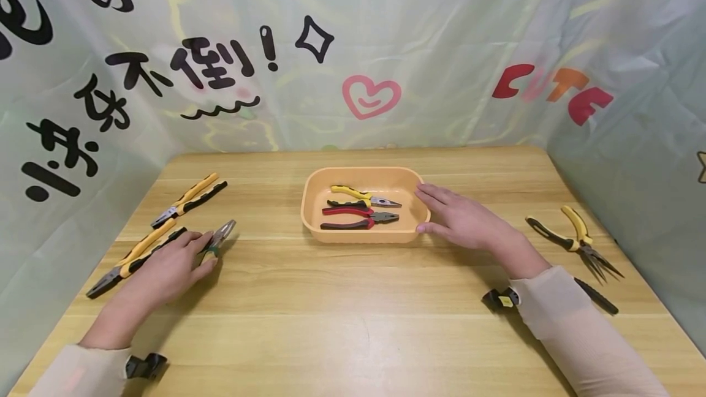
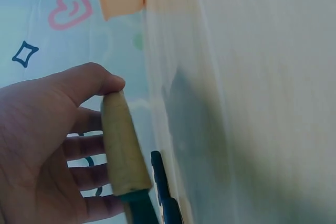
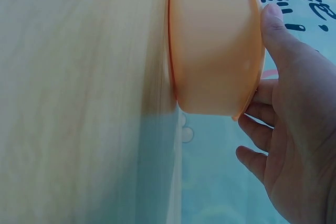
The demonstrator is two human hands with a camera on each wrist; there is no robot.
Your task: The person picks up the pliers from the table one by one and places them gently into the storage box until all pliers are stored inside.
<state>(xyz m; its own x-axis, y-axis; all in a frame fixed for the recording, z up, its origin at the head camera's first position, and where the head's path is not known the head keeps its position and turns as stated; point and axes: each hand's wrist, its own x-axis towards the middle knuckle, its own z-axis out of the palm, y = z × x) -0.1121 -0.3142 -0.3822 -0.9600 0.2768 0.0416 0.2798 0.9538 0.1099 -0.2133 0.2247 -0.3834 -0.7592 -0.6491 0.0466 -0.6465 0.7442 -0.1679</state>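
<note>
In the head view my left hand (image 1: 175, 265) holds pliers (image 1: 223, 234) with metal jaws pointing away to the right. The left wrist view shows their yellow-and-green handle (image 2: 122, 145) between the thumb and fingers. Beside that hand lie two larger pliers with orange-and-black handles, one (image 1: 190, 200) farther back and one (image 1: 138, 256) partly behind the fingers. My right hand (image 1: 463, 219) rests on the right end of an orange plastic box (image 1: 364, 236), its fingers and thumb along the rim. Inside are red-handled pliers (image 1: 361, 216) and yellow-and-black pliers (image 1: 364, 196).
At the right of the wooden table (image 1: 353, 305) lie long-nose pliers (image 1: 581, 241) with yellow-and-black handles, spread apart. A black handle (image 1: 597, 296) shows from behind the right sleeve. A printed cloth (image 1: 441, 48) hangs around the back and sides of the table.
</note>
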